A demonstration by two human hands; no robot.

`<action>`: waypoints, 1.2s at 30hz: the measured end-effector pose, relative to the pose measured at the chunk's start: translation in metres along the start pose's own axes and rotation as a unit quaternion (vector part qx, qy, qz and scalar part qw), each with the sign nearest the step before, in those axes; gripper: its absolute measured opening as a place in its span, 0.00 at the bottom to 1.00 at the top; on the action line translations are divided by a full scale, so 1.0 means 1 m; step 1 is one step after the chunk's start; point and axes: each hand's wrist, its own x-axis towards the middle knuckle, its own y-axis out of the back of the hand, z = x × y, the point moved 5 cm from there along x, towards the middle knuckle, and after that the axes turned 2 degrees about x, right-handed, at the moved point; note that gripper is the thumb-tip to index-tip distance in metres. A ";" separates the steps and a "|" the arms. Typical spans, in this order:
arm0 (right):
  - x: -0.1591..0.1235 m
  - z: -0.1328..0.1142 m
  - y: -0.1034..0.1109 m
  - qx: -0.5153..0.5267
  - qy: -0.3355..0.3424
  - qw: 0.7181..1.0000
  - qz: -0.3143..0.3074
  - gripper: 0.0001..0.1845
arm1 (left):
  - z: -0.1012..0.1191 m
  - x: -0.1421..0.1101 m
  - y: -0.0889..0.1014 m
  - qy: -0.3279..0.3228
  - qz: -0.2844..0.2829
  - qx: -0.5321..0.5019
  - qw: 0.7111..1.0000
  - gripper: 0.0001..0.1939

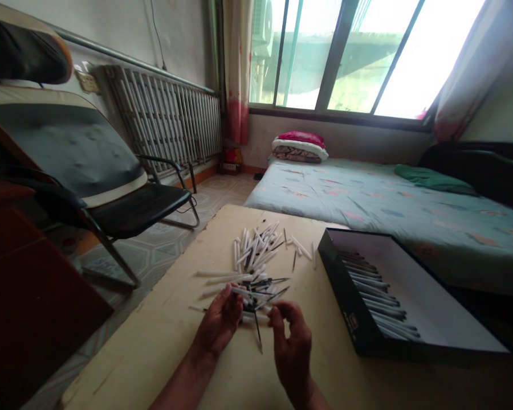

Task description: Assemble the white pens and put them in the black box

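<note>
Nothing legible anywhere. Small pale print beside a reddish patch on the outer wall of the black cardboard box [351, 326], off to the right of the right hand [291, 347]: too small and blurred to read. Likewise no readable marking on the white pen barrels [252, 250] just ahead of the grip.
</note>
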 end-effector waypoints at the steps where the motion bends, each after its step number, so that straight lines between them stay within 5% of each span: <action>1: 0.001 0.003 0.001 0.000 -0.011 1.000 0.002 0.06 | 0.002 0.000 0.000 0.003 0.001 -0.019 1.000 0.14; 9: 0.022 0.037 0.019 -0.023 -0.103 0.994 0.035 0.11 | 0.008 0.000 -0.001 0.003 0.010 -0.060 0.998 0.18; 14: 0.056 0.049 0.008 -0.181 -0.043 0.979 -0.084 0.09 | 0.008 0.002 0.000 -0.021 0.036 -0.041 0.998 0.15; 18: 0.079 0.054 -0.016 -0.350 0.024 0.916 -0.196 0.12 | 0.009 0.002 0.001 -0.029 0.044 -0.023 0.998 0.13; 22: 0.088 0.059 -0.036 -0.408 0.046 0.874 -0.260 0.11 | 0.011 0.002 0.001 -0.035 0.044 -0.010 0.998 0.12; 31: 0.086 0.065 -0.037 -0.395 0.034 0.873 -0.285 0.11 | 0.012 0.005 0.003 -0.053 0.027 0.016 0.998 0.10; 34: 0.085 0.062 -0.030 -0.376 0.029 0.886 -0.271 0.13 | 0.012 0.006 0.003 -0.067 0.006 0.042 0.997 0.07; 36: 0.083 0.057 -0.023 -0.312 0.020 0.920 -0.238 0.13 | 0.010 0.006 0.002 -0.070 -0.005 0.061 0.996 0.06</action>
